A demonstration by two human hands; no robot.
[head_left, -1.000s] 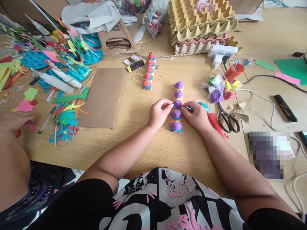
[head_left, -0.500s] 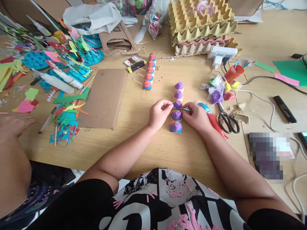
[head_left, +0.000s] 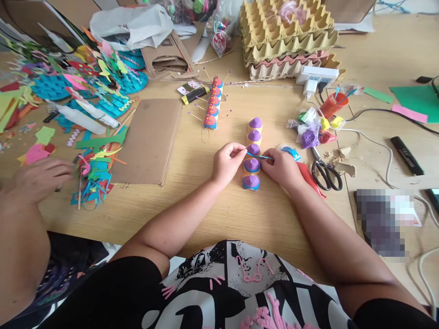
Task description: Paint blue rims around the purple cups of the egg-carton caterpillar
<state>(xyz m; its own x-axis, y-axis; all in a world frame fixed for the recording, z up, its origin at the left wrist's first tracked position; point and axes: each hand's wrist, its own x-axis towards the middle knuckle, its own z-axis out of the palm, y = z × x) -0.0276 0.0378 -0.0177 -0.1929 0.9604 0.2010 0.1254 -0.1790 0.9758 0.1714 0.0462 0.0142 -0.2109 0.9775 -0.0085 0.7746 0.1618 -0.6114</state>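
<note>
A thin blue strip of clay [head_left: 256, 156] is stretched between my two hands. My left hand [head_left: 227, 164] pinches its left end, and my right hand [head_left: 281, 167] pinches the other end. Just beneath the strip stands an egg-carton row [head_left: 252, 182], its several bumps capped in purple clay. The two nearest bumps have blue bands below the purple. Farther back lies a finished-looking egg-carton caterpillar [head_left: 213, 101], red and blue with faces and ball-tipped sticks.
Right of my hands are black-handled scissors [head_left: 326, 176], bagged clay [head_left: 310, 137] and an orange cup [head_left: 334, 105]. Egg trays [head_left: 288, 41] are stacked behind. At left are a cardboard sheet [head_left: 147, 141], paper scraps [head_left: 99, 169] and a co-worker's hand [head_left: 44, 178].
My hands stay almost in place, still holding the blue clay strip over the row. The co-worker's hand at left has moved right toward the paper scraps, and a small pink piece now shows there.
</note>
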